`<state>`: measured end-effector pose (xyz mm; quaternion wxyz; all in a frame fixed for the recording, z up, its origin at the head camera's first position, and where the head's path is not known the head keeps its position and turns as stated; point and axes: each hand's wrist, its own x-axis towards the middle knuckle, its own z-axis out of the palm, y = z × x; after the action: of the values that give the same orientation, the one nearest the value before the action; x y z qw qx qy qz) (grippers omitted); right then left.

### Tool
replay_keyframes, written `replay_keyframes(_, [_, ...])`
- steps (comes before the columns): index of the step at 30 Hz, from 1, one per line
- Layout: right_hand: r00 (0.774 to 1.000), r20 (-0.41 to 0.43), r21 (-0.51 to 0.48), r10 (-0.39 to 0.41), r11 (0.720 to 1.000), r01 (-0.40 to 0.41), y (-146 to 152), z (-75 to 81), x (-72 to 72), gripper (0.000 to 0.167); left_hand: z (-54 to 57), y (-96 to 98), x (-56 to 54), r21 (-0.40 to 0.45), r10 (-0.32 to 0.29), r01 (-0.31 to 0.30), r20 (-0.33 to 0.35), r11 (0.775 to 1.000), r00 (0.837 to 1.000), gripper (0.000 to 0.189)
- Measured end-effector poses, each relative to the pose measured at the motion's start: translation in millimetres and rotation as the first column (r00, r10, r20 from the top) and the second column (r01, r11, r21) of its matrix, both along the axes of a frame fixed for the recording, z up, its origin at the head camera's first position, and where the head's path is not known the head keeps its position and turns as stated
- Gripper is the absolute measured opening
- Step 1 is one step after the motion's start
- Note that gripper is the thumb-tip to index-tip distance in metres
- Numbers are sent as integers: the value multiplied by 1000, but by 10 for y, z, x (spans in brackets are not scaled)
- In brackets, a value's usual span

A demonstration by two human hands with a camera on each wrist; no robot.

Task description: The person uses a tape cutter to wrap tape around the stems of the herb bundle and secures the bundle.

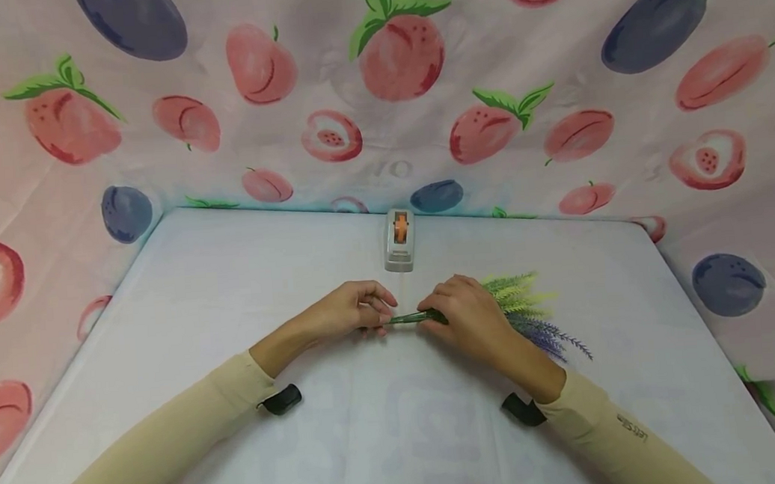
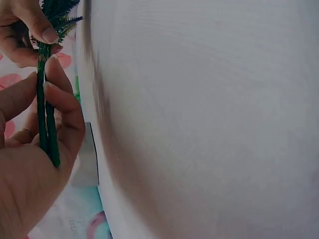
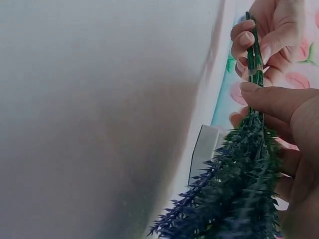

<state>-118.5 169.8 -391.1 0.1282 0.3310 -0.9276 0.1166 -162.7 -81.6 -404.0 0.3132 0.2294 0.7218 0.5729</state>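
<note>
Flowers are spanning both hands above the desk: the left hand is pinching the green stems, the right hand is gripping nearer the blooms, partly hiding them. Beyond, a dispenser is resting.

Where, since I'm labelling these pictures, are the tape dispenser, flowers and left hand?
Tape dispenser [image 1: 399, 253], head view: lower grey casing.
Flowers [image 3: 237, 177], right wrist view: middle of their bushy end.
Left hand [image 1: 345, 307], head view: middle of the hand.
</note>
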Motion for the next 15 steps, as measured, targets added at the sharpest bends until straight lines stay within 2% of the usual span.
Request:
replay_keyframes(7, [998, 61, 11, -5, 1000, 4, 13, -5, 3, 12, -7, -9, -3, -56, 7, -14, -124, 998, 992, 16])
replay_keyframes(11, [997, 76, 32, -3, 999, 0, 12, 0, -14, 9, -2, -15, -5, -71, -1, -13, -192, 997, 981, 14])
replay_keyframes(15, [995, 98, 55, 1, 998, -6, 8, 23, -36, 8, 21, -21, -5, -126, -10, -22, -248, 992, 969, 13])
